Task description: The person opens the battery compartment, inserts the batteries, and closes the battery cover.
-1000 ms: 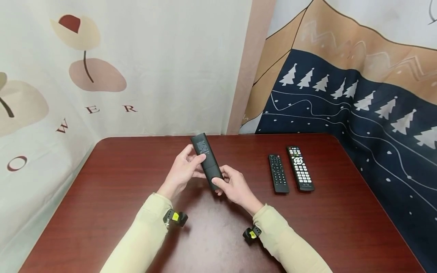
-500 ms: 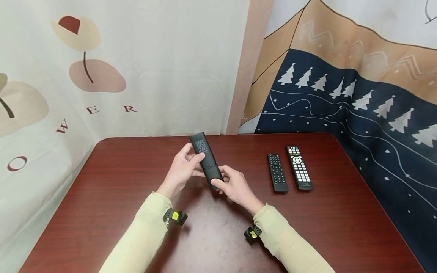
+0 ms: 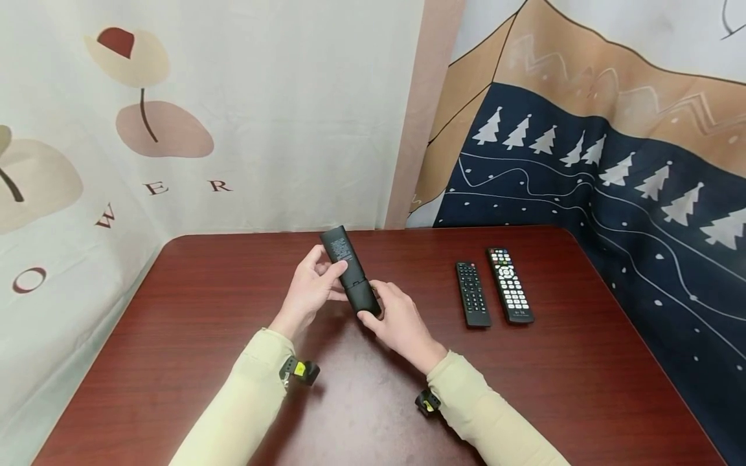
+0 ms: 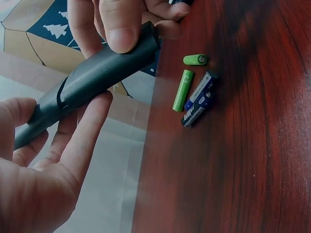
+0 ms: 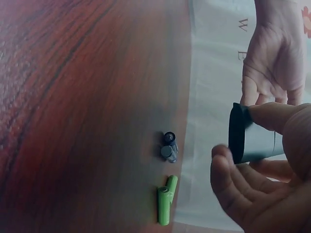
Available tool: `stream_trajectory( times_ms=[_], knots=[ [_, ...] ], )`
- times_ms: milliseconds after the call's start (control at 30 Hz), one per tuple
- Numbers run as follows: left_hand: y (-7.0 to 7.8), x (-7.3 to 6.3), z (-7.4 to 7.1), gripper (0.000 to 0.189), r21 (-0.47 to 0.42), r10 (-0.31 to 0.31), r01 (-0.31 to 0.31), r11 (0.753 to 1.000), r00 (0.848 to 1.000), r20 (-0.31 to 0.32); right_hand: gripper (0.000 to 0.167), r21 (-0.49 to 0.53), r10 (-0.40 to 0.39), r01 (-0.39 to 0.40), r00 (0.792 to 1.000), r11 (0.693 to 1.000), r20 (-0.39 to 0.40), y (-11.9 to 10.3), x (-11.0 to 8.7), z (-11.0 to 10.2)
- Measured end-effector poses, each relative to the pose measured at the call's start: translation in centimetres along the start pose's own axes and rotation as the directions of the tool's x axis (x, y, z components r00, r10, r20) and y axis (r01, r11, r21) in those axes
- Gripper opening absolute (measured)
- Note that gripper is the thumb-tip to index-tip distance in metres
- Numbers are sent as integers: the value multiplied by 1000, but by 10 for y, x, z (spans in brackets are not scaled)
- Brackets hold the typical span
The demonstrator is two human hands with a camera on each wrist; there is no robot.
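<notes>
A black remote control (image 3: 348, 265) is held above the table, its printed back facing up and tilted. My left hand (image 3: 309, 285) grips its upper half, thumb across the back and fingers beneath. At the lower end, my right hand (image 3: 402, 323) holds the remote by its battery cover (image 3: 362, 299), with the thumb near the end corner. A dark seam separates the cover from the body; in the left wrist view this seam (image 4: 60, 92) shows as a step. The inside of the battery compartment is hidden.
Two green batteries (image 4: 182, 91) and two dark blue ones (image 4: 201, 90) lie on the table under the hands, hidden in the head view. Two more remotes, one small (image 3: 473, 294) and one with white buttons (image 3: 510, 286), lie side by side at the right. Curtains hang behind the table (image 3: 175, 310).
The battery cover has slid slightly toward the lower end, opening a dark gap at the seam. My right hand has shifted its grip at that end. The remote has drifted slightly left.
</notes>
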State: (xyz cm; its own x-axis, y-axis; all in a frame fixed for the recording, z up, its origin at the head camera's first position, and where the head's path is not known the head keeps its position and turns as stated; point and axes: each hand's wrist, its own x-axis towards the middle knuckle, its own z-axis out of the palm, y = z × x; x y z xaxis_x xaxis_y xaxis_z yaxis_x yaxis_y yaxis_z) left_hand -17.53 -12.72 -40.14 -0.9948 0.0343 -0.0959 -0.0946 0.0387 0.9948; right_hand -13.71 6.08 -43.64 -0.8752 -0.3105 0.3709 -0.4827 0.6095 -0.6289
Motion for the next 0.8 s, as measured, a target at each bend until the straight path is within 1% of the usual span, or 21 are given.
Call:
stream_trajectory(
  times_ms=[167,267,367,567,800],
  knots=[
    [0,-1,-1,31,7,8,-8,1000,1000,-5,58,-93,-2,2,1000,996,6,-3,-2,2],
    [1,-1,0,30,-3,20,-20,1000,1000,-6,62,-118,-16,16,1000,993,4,-5,-2,3],
    [0,0,1,30,-7,25,-26,1000,1000,-8,63,-119,-22,23,1000,993,3,-6,-2,4],
    [-1,0,0,31,-1,21,-21,1000,1000,-6,58,-114,-26,26,1000,993,3,-5,-2,4],
    [0,0,-1,30,7,12,-12,1000,1000,-9,59,-87,-4,5,1000,996,11,-4,-3,4]
  ],
)
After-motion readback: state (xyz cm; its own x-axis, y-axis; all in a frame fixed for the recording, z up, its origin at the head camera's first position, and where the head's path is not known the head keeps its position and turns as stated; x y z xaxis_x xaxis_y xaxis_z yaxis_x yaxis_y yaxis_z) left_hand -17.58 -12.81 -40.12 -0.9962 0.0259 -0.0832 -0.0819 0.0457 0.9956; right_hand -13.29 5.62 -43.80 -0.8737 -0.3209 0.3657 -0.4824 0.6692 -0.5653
